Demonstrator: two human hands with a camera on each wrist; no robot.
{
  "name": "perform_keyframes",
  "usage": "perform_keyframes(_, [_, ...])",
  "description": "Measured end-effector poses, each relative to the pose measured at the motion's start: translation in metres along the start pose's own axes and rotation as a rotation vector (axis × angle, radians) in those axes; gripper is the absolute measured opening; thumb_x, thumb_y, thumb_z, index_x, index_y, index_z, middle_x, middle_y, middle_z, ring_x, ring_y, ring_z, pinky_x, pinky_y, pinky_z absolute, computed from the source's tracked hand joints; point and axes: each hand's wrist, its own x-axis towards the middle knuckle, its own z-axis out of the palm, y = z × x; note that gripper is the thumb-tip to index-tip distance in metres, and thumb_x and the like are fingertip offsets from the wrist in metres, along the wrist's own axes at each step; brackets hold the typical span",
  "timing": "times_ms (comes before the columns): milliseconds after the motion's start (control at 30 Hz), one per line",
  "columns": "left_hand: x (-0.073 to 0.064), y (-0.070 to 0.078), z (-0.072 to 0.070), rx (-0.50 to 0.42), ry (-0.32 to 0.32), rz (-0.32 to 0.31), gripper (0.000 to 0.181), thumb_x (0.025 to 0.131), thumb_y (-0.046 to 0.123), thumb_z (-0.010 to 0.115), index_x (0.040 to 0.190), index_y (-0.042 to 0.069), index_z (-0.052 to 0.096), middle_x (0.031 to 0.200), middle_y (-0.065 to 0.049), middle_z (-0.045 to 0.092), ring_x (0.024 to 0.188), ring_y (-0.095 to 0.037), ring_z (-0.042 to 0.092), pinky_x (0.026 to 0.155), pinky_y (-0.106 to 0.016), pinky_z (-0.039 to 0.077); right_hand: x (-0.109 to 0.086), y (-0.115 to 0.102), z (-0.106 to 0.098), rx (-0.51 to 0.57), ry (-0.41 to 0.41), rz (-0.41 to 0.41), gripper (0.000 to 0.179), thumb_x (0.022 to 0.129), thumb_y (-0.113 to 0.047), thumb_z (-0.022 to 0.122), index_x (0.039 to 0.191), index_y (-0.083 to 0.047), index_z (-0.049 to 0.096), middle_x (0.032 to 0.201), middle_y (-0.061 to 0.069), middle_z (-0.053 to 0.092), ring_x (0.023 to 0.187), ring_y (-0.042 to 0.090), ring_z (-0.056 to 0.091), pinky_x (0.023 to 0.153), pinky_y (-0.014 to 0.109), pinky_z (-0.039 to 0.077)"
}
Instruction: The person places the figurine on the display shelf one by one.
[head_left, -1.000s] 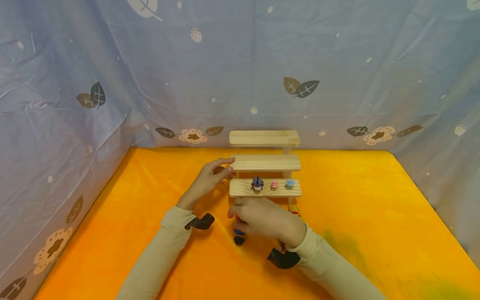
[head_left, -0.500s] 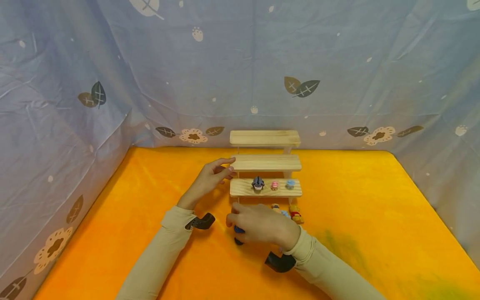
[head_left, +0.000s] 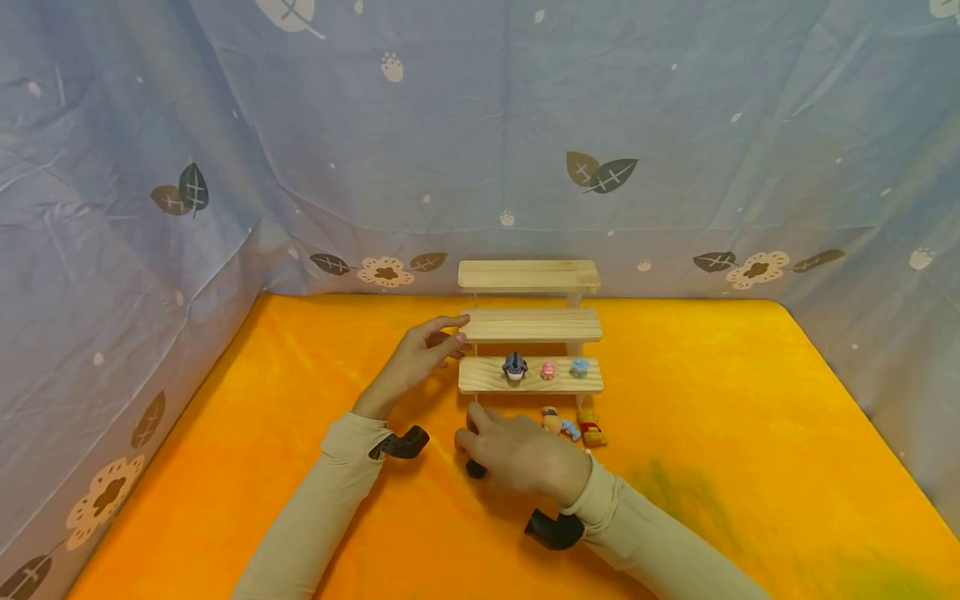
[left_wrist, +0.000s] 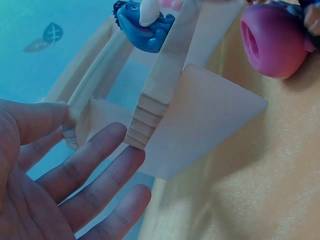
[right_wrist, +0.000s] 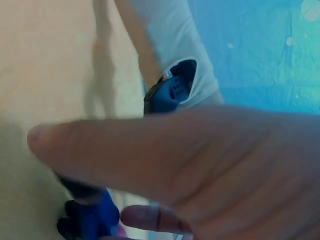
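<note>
My left hand (head_left: 420,360) is at the left end of a three-step wooden display stand (head_left: 487,329). In the left wrist view its thumb is by one shelf end and its fairly straight fingertips (left_wrist: 137,152) are right at another. My right hand (head_left: 517,450) is low in front of the stand, fingers bent around a small toy figurine with blue and black parts (right_wrist: 97,215), mostly hidden by the hand. A rounded pink part (left_wrist: 275,42) shows near the right fingertips. On the lowest shelf stand a grey-blue donkey figurine (head_left: 515,367), a pink figurine (head_left: 549,370) and a light blue one (head_left: 580,367).
On the orange cloth (head_left: 712,400), right of my right hand, lie a yellow bear figurine in a red shirt (head_left: 591,427) and a figurine with light blue parts (head_left: 561,423). A patterned blue-grey curtain (head_left: 465,150) hangs close behind the stand and along both sides.
My right hand has drawn slightly toward me and left, uncovering the bear and the light blue figurine beside it. My left hand has stayed at the stand.
</note>
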Motion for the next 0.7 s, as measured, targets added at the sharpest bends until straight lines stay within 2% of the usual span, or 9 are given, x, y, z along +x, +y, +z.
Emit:
perform_keyframes(133, [-0.0001, -0.0006, -0.0004, 0.004, -0.004, 0.001, 0.044, 0.105, 0.026, 0.057, 0.149, 0.021, 0.053, 0.120, -0.020, 0.073, 0.108, -0.030, 0.071, 0.088, -0.055, 0.058, 0.0003, 0.0000, 0.0031, -0.067, 0.039, -0.004, 0.025, 0.094, -0.020, 0.074, 0.116, -0.015, 0.063, 0.110, 0.005, 0.048, 0.085, 0.014, 0.045, 0.054, 0.021, 0.038])
perform_keyframes(233, [-0.0005, -0.0008, -0.0007, 0.004, -0.007, -0.001, 0.045, 0.105, 0.028, 0.057, 0.149, 0.021, 0.053, 0.121, -0.019, 0.073, 0.109, -0.030, 0.071, 0.089, -0.055, 0.057, 0.0010, -0.0003, 0.0052, -0.113, 0.059, -0.001, 0.017, 0.097, -0.018, 0.071, 0.113, -0.016, 0.064, 0.106, 0.003, 0.052, 0.083, 0.013, 0.045, 0.054, 0.021, 0.037])
perform_keyframes(333, [-0.0001, -0.0010, -0.0008, -0.001, -0.010, -0.004, 0.045, 0.105, 0.028, 0.057, 0.149, 0.022, 0.053, 0.121, -0.019, 0.073, 0.110, -0.031, 0.070, 0.090, -0.056, 0.057, 0.0019, -0.0006, 0.0060, -0.128, 0.074, 0.009, 0.012, 0.099, -0.016, 0.067, 0.111, -0.017, 0.065, 0.103, 0.002, 0.053, 0.081, 0.012, 0.047, 0.054, 0.021, 0.038])
perform_keyframes(467, [0.0004, -0.0015, -0.0011, -0.002, -0.014, -0.010, 0.045, 0.105, 0.029, 0.057, 0.149, 0.022, 0.053, 0.122, -0.019, 0.073, 0.109, -0.032, 0.071, 0.090, -0.057, 0.056, 0.0027, -0.0013, 0.0054, -0.141, 0.069, -0.004, 0.015, 0.098, -0.020, 0.068, 0.113, -0.020, 0.067, 0.101, -0.001, 0.055, 0.084, 0.010, 0.051, 0.055, 0.021, 0.041])
perform_keyframes(567, [0.0005, -0.0017, -0.0014, 0.006, -0.014, -0.009, 0.045, 0.105, 0.030, 0.058, 0.149, 0.022, 0.053, 0.122, -0.019, 0.073, 0.109, -0.032, 0.071, 0.091, -0.057, 0.056, 0.0026, -0.0027, 0.0026, -0.126, 0.062, -0.032, 0.016, 0.097, -0.024, 0.070, 0.113, -0.020, 0.067, 0.100, -0.003, 0.058, 0.083, 0.009, 0.052, 0.056, 0.021, 0.044])
perform_keyframes(700, [0.0000, -0.0008, -0.0015, 0.026, -0.009, 0.006, 0.044, 0.105, 0.030, 0.058, 0.148, 0.023, 0.054, 0.120, -0.019, 0.073, 0.108, -0.031, 0.071, 0.090, -0.056, 0.056, 0.0037, -0.0037, -0.0018, -0.017, 0.058, -0.030, 0.013, 0.095, -0.021, 0.073, 0.105, -0.017, 0.065, 0.091, -0.004, 0.062, 0.080, 0.008, 0.055, 0.059, 0.022, 0.047])
